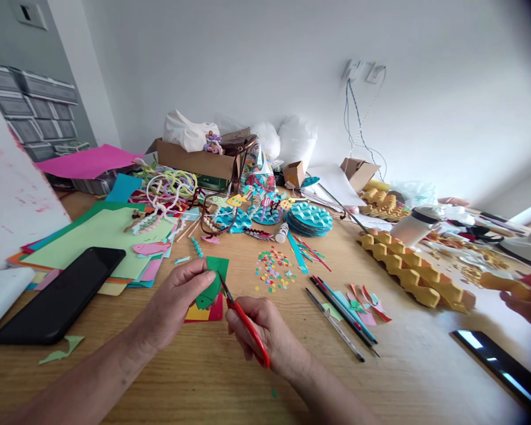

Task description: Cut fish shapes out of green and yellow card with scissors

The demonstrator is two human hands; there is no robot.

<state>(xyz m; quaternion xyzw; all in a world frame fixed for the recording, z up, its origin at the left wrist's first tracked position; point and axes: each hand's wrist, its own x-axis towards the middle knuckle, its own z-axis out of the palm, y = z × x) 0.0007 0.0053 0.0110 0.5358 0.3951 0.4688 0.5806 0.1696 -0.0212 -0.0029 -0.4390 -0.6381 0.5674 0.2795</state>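
Between thumb and fingers, my left hand (183, 289) pinches a piece of green paper (218, 268) with a small dark mark near its lower end. My right hand (265, 327) is closed around red-handled scissors (250, 330). Their blades meet the right edge of the green paper. Red and yellow paper pieces (210, 313) lie on the table just beneath the green one. Beyond my hands is a scatter of small coloured paper dots (274, 268). To the right of it rest several pens and pencils (345, 313), with paper scraps (369, 304) beside them.
Left, a black phone (64, 292) overlaps a stack of coloured paper (92, 242). Blue scalloped paper discs (310, 218) and small paper fish (236, 201) fill the middle back. Yellow egg-carton strips (407, 268) lie right, near another person's hand (528, 307) and a second phone (500, 366).
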